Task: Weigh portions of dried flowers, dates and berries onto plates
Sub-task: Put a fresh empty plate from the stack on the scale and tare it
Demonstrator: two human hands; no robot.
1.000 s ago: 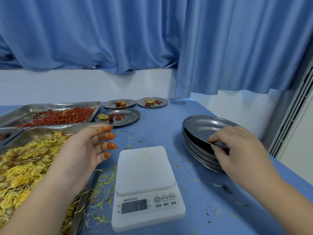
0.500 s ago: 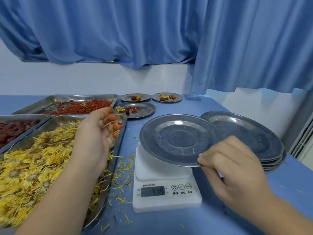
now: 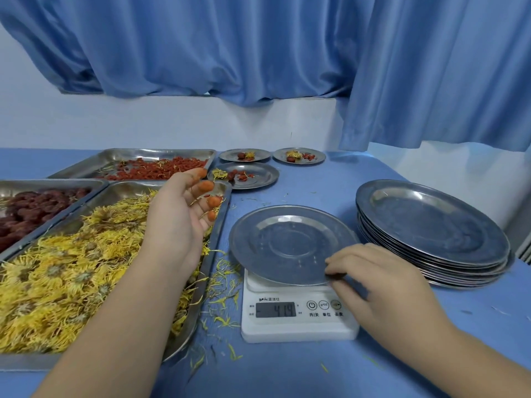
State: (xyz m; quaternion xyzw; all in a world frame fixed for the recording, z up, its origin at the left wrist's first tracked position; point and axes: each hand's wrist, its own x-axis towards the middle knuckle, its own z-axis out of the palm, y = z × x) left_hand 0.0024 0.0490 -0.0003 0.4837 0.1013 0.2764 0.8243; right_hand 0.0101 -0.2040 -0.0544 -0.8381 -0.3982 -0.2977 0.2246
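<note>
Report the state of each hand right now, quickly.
Left hand: open, fingers relaxed above the flower tray.
Right hand: pinches the rim of the empty plate on the scale.

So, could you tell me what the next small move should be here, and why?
Probably let go of the plate: the right hand pinches its near rim on the scale, so it likely cannot weigh freely. The left hand hovers open over the yellow flowers, seemingly ready to scoop.
</note>
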